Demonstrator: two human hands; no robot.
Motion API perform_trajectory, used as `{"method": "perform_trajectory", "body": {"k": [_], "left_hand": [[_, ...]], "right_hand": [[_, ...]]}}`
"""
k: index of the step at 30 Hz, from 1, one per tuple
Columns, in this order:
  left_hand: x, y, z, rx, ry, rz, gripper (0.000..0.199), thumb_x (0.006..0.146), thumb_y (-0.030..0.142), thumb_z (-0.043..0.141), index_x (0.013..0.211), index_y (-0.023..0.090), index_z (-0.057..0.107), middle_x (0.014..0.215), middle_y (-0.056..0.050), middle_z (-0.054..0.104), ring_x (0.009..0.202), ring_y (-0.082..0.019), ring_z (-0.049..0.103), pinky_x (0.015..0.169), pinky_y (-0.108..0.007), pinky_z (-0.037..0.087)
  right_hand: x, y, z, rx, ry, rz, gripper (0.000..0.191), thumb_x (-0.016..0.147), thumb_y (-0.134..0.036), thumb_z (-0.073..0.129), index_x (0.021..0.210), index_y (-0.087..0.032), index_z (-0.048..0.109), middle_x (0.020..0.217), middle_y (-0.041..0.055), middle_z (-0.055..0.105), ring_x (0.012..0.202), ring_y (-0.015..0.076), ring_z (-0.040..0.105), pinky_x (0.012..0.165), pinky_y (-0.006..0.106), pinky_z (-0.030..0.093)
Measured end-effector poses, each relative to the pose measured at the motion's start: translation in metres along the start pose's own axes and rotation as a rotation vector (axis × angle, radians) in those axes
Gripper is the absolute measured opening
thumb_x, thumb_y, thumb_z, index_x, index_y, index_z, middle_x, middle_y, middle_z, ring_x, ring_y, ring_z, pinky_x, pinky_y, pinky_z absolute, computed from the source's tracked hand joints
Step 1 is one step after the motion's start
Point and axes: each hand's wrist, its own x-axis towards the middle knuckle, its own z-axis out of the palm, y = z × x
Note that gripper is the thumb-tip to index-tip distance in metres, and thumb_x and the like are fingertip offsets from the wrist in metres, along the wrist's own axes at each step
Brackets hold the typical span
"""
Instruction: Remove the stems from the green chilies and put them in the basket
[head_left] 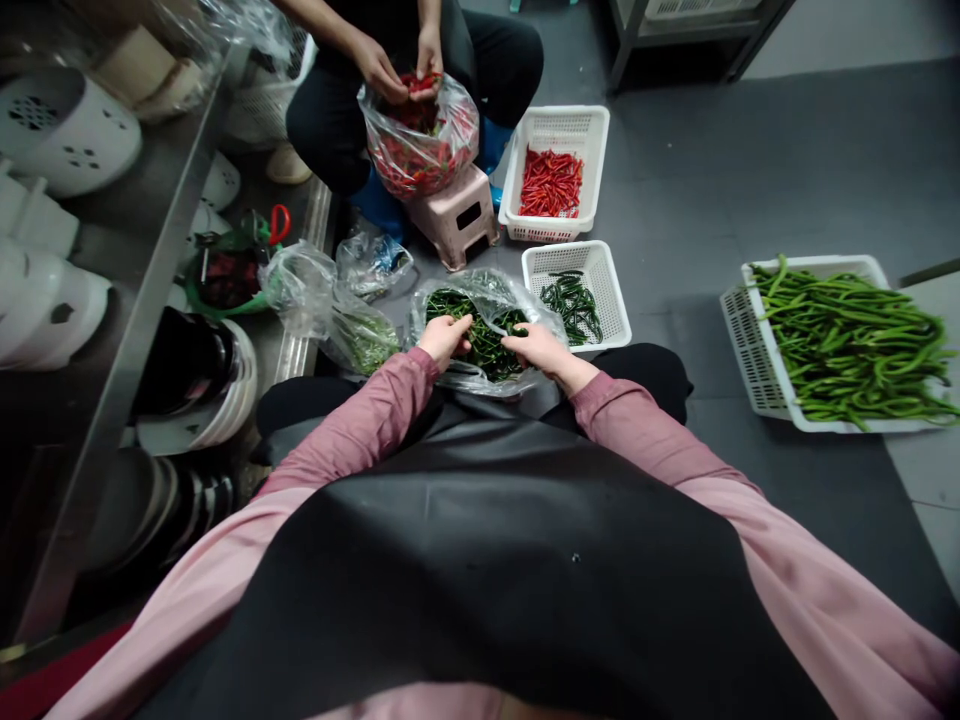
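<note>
A clear plastic bag (551, 318) stands open in front of my lap, filled with thin dark green chilies (491, 350). Over its left side is my left hand (446, 338), thumb and fingers pinched together among the chilies. My right hand (541, 350) reaches in from the right side, its fingertips closed near the bag's rim. What either pinch holds is too small to make out. Just beyond my right hand, a small white basket (616, 300) contains loose dark green chilies (574, 305).
Opposite me, a person's hands (401, 75) work over a bag of red chilies (420, 160) on a pink stool (457, 215). Red chilies lie in a white basket (596, 150). Long green peppers (855, 340) heap a basket at right. A metal shelf (142, 330) runs along the left.
</note>
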Motion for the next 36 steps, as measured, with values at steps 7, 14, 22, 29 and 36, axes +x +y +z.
{"method": "perform_trajectory", "body": {"k": [7,14,22,29,36], "left_hand": [[-0.006,-0.003,-0.008,0.192,-0.252,0.047,0.038,0.071,0.002,0.06,0.108,0.011,0.058,0.064,0.003,0.058,0.055,-0.01,0.056,0.06,-0.023,0.049],[-0.023,0.004,-0.002,0.793,-0.122,0.446,0.074,0.075,0.015,0.062,0.143,0.012,0.034,0.08,-0.004,0.069,0.083,-0.02,0.065,0.083,-0.028,0.046],[-0.024,0.01,0.003,0.441,-0.16,0.316,0.053,0.072,0.018,0.066,0.123,0.01,0.052,0.065,0.002,0.061,0.056,-0.011,0.055,0.062,-0.024,0.044],[-0.013,0.004,0.008,0.262,-0.108,0.084,0.02,0.068,0.022,0.073,0.078,0.015,0.057,0.052,0.005,0.049,0.043,-0.007,0.041,0.048,-0.022,0.037],[-0.022,-0.012,0.024,1.069,-0.114,0.624,0.032,0.087,0.039,0.051,0.076,0.016,0.071,0.096,-0.013,0.063,0.1,-0.025,0.056,0.08,-0.034,0.044]], "right_hand": [[0.001,0.002,0.003,0.381,-0.023,-0.09,0.015,0.072,-0.025,0.066,0.08,-0.017,0.057,0.05,-0.0074,0.044,0.041,0.0069,0.039,0.045,0.022,0.038],[0.003,-0.002,0.016,0.297,0.033,-0.108,0.028,0.07,-0.026,0.069,0.094,-0.014,0.065,0.06,-0.0045,0.057,0.041,0.0039,0.042,0.042,0.018,0.034],[0.009,-0.005,0.018,0.251,0.098,-0.227,0.021,0.075,-0.033,0.062,0.085,-0.015,0.06,0.06,-0.0032,0.056,0.05,0.0094,0.049,0.054,0.023,0.041],[0.0,-0.009,0.01,-0.059,0.26,-0.464,0.018,0.077,-0.031,0.059,0.086,-0.016,0.061,0.095,0.0078,0.065,0.094,0.0199,0.056,0.089,0.032,0.041],[0.003,-0.001,-0.02,0.467,0.368,-0.19,0.022,0.085,-0.041,0.047,0.09,-0.019,0.05,0.072,0.0015,0.055,0.065,0.0129,0.054,0.063,0.027,0.047]]}}
